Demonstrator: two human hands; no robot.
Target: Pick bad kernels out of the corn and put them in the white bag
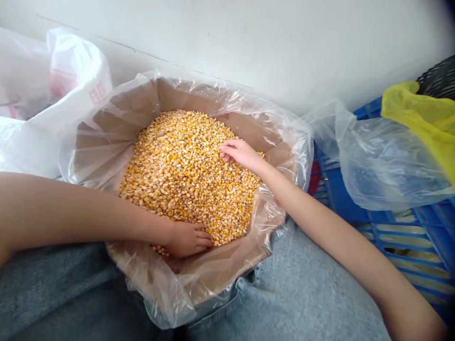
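Note:
Loose yellow corn kernels fill a cardboard box lined with a clear plastic bag. My left hand rests on the kernels at the near side of the box, palm down, fingers a little apart and pointing right. Over the right part of the pile is my right hand, its fingers curled and the thumb close to them. Whether a kernel lies between those fingertips is too small to make out.
White sacks stand at the left. On the right, a clear plastic bag and a yellow bag lie on blue plastic crates, near a black basket. A white wall rises behind the box.

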